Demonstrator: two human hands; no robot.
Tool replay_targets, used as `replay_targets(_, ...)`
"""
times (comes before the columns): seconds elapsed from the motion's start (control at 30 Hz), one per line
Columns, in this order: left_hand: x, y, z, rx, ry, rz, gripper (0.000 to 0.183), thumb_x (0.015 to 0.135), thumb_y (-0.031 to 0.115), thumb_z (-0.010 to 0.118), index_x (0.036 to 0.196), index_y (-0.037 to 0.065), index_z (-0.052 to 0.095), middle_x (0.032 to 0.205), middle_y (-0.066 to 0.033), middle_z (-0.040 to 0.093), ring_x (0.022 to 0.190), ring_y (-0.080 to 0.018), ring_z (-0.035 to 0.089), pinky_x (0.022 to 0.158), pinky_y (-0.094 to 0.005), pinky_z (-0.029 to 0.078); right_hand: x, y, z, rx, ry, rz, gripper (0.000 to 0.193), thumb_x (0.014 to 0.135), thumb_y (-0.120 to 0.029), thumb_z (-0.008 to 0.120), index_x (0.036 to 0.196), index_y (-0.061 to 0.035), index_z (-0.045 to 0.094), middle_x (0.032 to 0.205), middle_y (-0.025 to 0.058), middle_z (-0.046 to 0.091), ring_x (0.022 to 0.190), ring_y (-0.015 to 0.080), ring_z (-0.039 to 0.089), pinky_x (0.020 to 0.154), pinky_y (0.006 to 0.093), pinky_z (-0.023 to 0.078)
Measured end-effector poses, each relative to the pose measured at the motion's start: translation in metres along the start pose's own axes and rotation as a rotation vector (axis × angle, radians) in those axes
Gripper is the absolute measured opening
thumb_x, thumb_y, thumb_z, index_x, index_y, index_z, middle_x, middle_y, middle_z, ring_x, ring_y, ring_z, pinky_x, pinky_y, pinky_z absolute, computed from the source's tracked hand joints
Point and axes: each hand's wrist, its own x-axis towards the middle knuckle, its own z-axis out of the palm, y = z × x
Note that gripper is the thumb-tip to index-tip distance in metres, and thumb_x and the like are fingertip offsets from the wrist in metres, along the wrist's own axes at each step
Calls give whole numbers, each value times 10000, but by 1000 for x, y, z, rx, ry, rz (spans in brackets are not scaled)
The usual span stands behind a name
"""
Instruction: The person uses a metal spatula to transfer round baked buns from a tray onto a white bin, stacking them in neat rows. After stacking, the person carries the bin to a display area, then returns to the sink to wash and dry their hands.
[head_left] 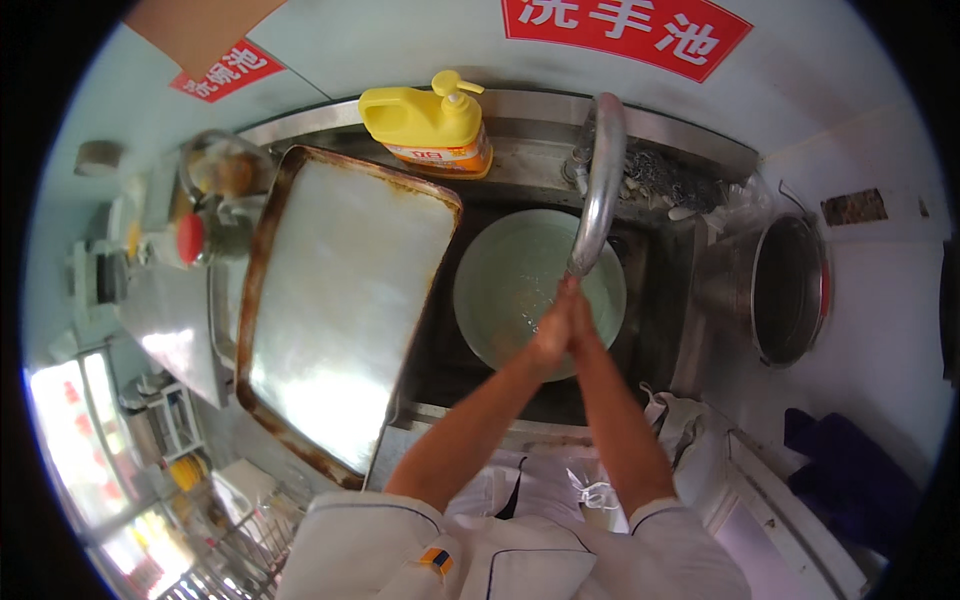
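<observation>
My left hand (pixel 551 331) and my right hand (pixel 578 314) are pressed palm to palm under the end of a curved metal faucet (pixel 601 190). Their fingers look stretched out toward the spout, and I see nothing held in them. Below them a round, pale green basin (pixel 488 290) stands in the dark sink (pixel 655 330). Water in the basin shows ripples and bright glints where my hands are. The hands are small and somewhat blurred, so single fingers are hard to make out.
Left of the basin leans a large metal baking tray (pixel 330 290) with a browned rim. A yellow pump bottle (pixel 425 120) stands on the back ledge. Near the faucet lie wire scourers (pixel 655 175). A metal pot (pixel 787 290) is at the right, above a dark purple cloth (pixel 850 480).
</observation>
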Motion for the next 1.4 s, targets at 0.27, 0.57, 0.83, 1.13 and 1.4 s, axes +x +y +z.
replay_targets(0.27,-51,30,31,-189,-155,52,631,1087,418,491,1586,41,404,1564,-121,458,1423,-259,440,1193,-391,332,-23,-23,5,-8,-10,-180,659,1119,-491,396,1578,-19,391,1467,125,551,1251,232,566,1025,388,487)
replay_targets(0.57,-52,100,-13,-496,-520,112,360,1050,232,593,1348,34,634,1343,-201,646,1214,-278,633,1054,-410,501,-106,-91,-5,-57,-244,-825,295,1049,-104,581,1302,26,659,1205,117,730,1096,222,687,948,365,542)
replay_targets(0.83,-142,72,-34,726,-93,648,574,987,322,669,1423,-33,554,1481,-307,508,1362,-426,518,1140,-458,414,-182,7,-66,-957,562,-917,586,968,-122,672,1523,-70,494,1622,252,384,1517,343,373,1148,445,421)
replay_targets(1.13,-263,134,14,605,-469,609,502,983,339,706,1333,-19,655,1179,-141,738,1030,-226,688,927,-350,525,-334,-155,-165,20,1151,-1056,576,964,-268,725,1422,38,557,1351,170,636,1168,244,607,1009,351,457)
replay_targets(1.4,-285,131,102,708,-590,724,454,990,339,705,1274,-14,681,1019,-85,733,819,-129,641,704,-303,513,-319,-190,-198,129,998,-1139,453,915,-267,794,1235,36,690,1129,125,743,1014,242,674,946,356,501)
